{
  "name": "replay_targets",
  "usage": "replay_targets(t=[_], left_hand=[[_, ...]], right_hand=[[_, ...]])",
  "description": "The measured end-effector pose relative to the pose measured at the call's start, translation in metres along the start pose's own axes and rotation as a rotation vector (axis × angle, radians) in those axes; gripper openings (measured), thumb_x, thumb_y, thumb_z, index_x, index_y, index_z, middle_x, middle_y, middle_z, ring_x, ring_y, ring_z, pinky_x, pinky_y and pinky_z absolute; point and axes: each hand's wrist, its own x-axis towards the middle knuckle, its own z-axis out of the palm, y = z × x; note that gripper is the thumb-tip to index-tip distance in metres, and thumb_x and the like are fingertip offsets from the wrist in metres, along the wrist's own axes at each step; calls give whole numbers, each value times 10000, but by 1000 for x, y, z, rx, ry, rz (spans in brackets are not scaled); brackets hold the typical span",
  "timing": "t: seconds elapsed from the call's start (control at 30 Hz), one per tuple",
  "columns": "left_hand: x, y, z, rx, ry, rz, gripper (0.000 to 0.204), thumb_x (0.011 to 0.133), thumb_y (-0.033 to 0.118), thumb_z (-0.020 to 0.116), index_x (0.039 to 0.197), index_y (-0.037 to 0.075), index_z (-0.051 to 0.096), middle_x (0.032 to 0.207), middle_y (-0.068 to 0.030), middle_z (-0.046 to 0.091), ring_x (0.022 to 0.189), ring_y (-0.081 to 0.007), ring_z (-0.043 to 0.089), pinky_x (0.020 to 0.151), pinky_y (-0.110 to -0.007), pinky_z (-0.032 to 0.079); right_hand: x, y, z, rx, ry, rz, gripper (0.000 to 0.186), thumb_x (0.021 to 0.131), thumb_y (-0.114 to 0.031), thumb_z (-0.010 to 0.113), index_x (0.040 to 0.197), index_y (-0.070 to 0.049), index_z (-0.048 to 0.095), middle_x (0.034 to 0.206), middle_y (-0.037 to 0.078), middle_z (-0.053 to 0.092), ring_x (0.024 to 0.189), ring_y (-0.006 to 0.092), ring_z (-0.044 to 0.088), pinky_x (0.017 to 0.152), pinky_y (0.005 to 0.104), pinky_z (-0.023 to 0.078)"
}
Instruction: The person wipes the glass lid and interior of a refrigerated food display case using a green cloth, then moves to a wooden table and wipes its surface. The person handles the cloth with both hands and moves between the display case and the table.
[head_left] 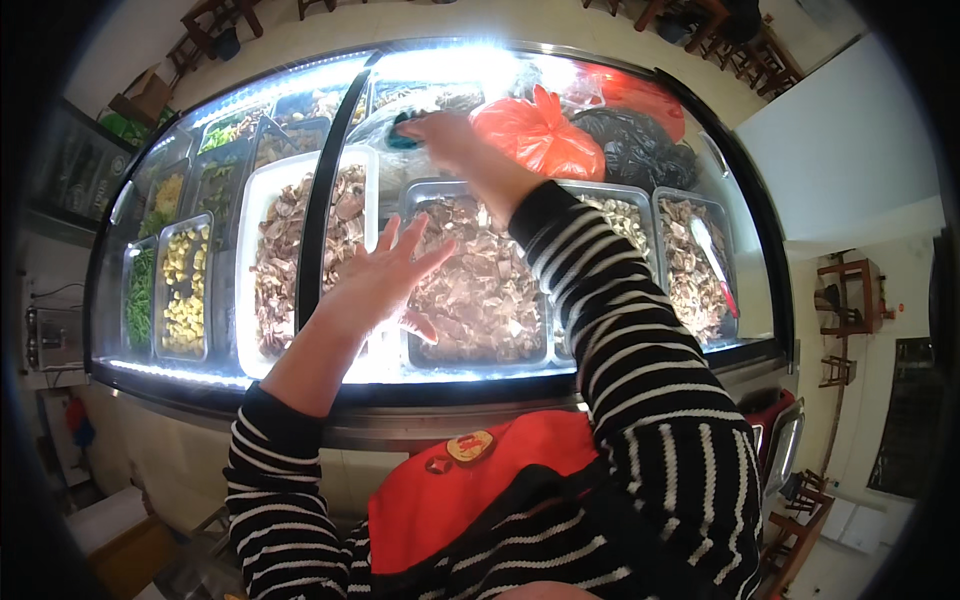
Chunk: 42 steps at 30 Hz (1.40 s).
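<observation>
My left hand (pixel 378 285) is open, its fingers spread above a clear tray of sliced brown meat (pixel 475 290). I cannot tell whether it touches anything. My right arm reaches across the lit display case to the back. There my right hand (pixel 440 138) has its fingers closed at a small dark green thing (pixel 403 132), whose kind I cannot make out. It lies at a clear plastic bag (pixel 372 130). Just right of this hand sits a knotted orange-red plastic bag (pixel 540 135). To the left of my left hand stands a white tub (pixel 250 215) of sliced meat.
A black plastic bag (pixel 640 148) lies at the back right. Tongs with a red tip (pixel 712 260) rest on the right-hand meat tray (pixel 730 225). A dark frame bar (pixel 328 170) crosses the case. Yellow pieces (pixel 185 290) and greens (pixel 138 300) fill trays at left.
</observation>
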Motion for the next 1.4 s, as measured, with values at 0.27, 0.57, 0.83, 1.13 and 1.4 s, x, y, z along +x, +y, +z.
replay_targets(t=[0.27, 0.57, 0.83, 1.13, 1.4], left_hand=[[22, -24, 26, -127, 11, 61, 692, 1020, 653, 308, 1620, 311, 262, 1726, -85, 48, 1581, -372, 28, 1252, -600, 122], [14, -45, 12, -135, 64, 267, 1130, 642, 463, 931, 1589, 248, 354, 1687, -163, 199, 1553, -391, 180, 1240, -545, 261], [-39, -64, 38, -109, 204, 261, 994, 688, 307, 926, 1538, 155, 434, 1631, -195, 308, 1482, -404, 330, 1213, -473, 315], [-123, 8, 69, -131, 287, 74, 738, 838, 310, 827, 1446, 25, 520, 1573, -240, 397, 1442, -421, 389, 1194, -467, 331], [-163, 83, 88, -196, 328, 28, 644, 902, 367, 758, 1374, -25, 563, 1509, -250, 467, 1405, -424, 433, 1151, -455, 375]], right_hand=[[-287, 205, -119, -473, 190, 970, 455, 945, -147, 553, 1370, -294, 623, 1318, 118, 627, 1172, 357, 643, 945, 508, 534], [-280, -30, -48, -53, 239, 414, 588, 845, 68, 613, 1362, -212, 626, 1251, 109, 659, 1119, 351, 644, 942, 428, 540], [-313, -151, -41, 61, 146, -69, 690, 749, 9, 654, 1386, -253, 613, 1276, 114, 606, 1078, 336, 614, 868, 424, 549], [-541, 84, -132, -344, 460, 920, 552, 845, -10, 566, 1261, -350, 691, 1190, 81, 665, 1069, 354, 662, 881, 481, 564], [-610, 188, -147, -547, 353, 1206, 549, 901, -101, 581, 1386, -358, 607, 1246, 121, 631, 1106, 377, 658, 892, 501, 553]])
